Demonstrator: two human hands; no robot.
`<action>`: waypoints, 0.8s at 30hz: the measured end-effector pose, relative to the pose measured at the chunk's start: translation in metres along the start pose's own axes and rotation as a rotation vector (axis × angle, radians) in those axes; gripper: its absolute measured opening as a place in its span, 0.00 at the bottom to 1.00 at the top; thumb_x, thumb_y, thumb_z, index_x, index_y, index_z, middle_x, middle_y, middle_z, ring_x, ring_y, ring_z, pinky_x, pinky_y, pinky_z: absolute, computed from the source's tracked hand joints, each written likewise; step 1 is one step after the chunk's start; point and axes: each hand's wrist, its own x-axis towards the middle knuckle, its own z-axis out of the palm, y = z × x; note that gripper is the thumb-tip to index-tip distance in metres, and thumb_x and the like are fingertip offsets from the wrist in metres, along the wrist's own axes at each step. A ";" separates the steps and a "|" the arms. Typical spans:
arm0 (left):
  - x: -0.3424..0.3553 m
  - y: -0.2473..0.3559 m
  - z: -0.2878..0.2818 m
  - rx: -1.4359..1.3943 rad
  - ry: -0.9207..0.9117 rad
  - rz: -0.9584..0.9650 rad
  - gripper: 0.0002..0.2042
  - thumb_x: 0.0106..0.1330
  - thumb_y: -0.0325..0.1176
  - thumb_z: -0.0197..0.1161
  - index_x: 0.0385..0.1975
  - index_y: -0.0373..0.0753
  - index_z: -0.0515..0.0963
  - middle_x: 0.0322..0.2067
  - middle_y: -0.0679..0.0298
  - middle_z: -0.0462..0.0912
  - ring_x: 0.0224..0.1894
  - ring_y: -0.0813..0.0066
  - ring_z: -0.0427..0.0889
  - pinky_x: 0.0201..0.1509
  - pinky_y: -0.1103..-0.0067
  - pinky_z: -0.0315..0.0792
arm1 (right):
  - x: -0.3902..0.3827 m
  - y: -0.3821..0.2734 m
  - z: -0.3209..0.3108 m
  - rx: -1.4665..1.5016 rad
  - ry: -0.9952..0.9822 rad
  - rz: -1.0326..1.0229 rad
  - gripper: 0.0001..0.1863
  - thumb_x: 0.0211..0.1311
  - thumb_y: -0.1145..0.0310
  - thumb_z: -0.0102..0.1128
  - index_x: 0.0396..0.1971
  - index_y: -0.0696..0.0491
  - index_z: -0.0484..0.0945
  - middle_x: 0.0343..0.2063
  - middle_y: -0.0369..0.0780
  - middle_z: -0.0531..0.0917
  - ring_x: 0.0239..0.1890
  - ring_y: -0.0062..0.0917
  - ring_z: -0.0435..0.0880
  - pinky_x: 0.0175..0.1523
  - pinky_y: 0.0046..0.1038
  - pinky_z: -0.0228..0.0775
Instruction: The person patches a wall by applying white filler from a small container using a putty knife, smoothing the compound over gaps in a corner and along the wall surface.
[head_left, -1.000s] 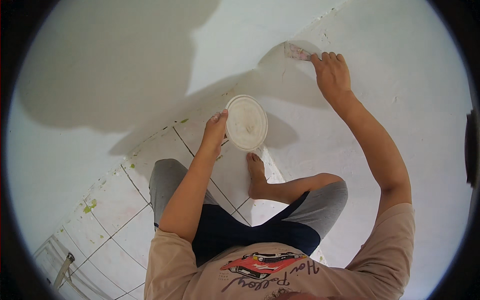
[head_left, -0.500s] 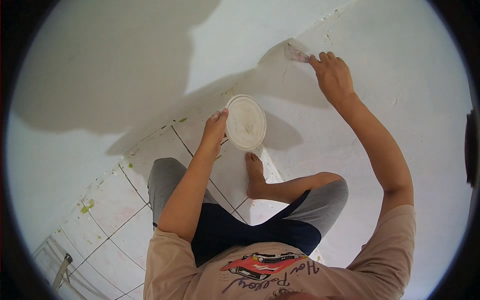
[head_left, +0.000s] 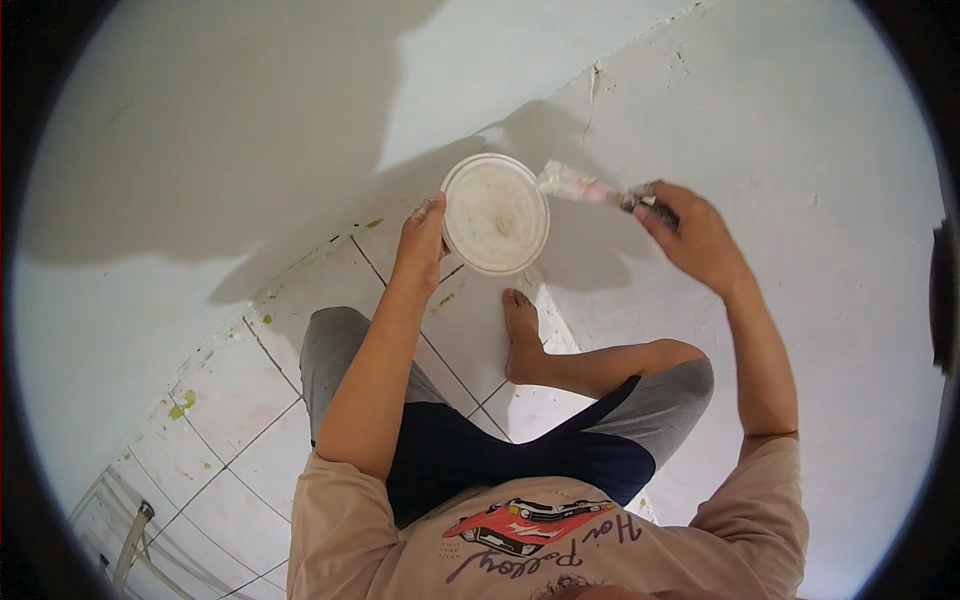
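My left hand (head_left: 422,240) grips the edge of a round white plastic lid (head_left: 496,218), smeared with whitish paste, its flat face turned up. In my right hand (head_left: 692,232) is the dark handle of a putty knife (head_left: 580,186). White paste coats the knife's blade, whose tip is just off the lid's upper right edge. Beyond the blade, a thin crack (head_left: 592,95) runs down the white wall from the corner line.
White walls (head_left: 800,120) meet at a corner above the lid. Pale floor tiles (head_left: 235,425) with dark joints and green flecks lie at the left. A metal-legged object (head_left: 135,530) stands at the lower left. My bare foot (head_left: 522,325) rests below the lid.
My right hand has drawn the putty knife away from the wall crack, down and left toward the lid. My left hand has raised the lid slightly, its face turned more toward view.
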 end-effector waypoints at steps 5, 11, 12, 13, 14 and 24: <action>0.008 0.001 -0.005 -0.042 -0.022 0.024 0.17 0.78 0.43 0.50 0.54 0.36 0.73 0.48 0.63 0.81 0.48 0.76 0.81 0.53 0.75 0.74 | -0.018 0.014 0.053 0.025 0.046 -0.196 0.12 0.64 0.67 0.63 0.44 0.58 0.80 0.31 0.44 0.82 0.34 0.40 0.80 0.40 0.36 0.72; -0.001 0.004 -0.003 -0.033 0.031 0.058 0.17 0.78 0.44 0.50 0.54 0.37 0.73 0.48 0.63 0.81 0.49 0.76 0.81 0.54 0.75 0.74 | -0.024 0.016 0.078 0.104 0.032 -0.073 0.13 0.64 0.67 0.63 0.45 0.56 0.81 0.31 0.43 0.83 0.34 0.39 0.81 0.42 0.37 0.72; -0.004 0.004 -0.001 -0.035 0.030 0.075 0.17 0.77 0.44 0.51 0.54 0.37 0.73 0.49 0.64 0.81 0.50 0.76 0.81 0.53 0.76 0.74 | -0.026 0.016 0.079 0.122 0.012 0.009 0.13 0.64 0.67 0.63 0.45 0.56 0.81 0.31 0.43 0.83 0.34 0.39 0.81 0.41 0.37 0.73; -0.008 0.003 0.000 -0.032 0.030 0.067 0.17 0.77 0.44 0.51 0.54 0.37 0.73 0.49 0.64 0.81 0.50 0.76 0.81 0.53 0.76 0.74 | -0.027 0.017 0.082 0.124 0.007 0.016 0.13 0.64 0.67 0.63 0.45 0.56 0.81 0.31 0.43 0.83 0.34 0.39 0.81 0.41 0.37 0.73; -0.012 0.003 0.001 -0.037 0.019 0.079 0.17 0.77 0.44 0.51 0.54 0.37 0.73 0.49 0.64 0.81 0.50 0.77 0.81 0.53 0.76 0.75 | -0.028 0.019 0.085 0.134 0.028 -0.001 0.14 0.64 0.67 0.64 0.45 0.58 0.81 0.31 0.44 0.83 0.30 0.35 0.81 0.38 0.33 0.73; -0.022 0.003 0.003 -0.038 0.037 0.153 0.16 0.76 0.45 0.55 0.51 0.40 0.75 0.46 0.66 0.82 0.47 0.80 0.81 0.50 0.78 0.74 | -0.026 0.010 0.086 0.160 0.029 0.008 0.14 0.65 0.66 0.65 0.45 0.59 0.81 0.33 0.46 0.84 0.29 0.33 0.82 0.36 0.31 0.74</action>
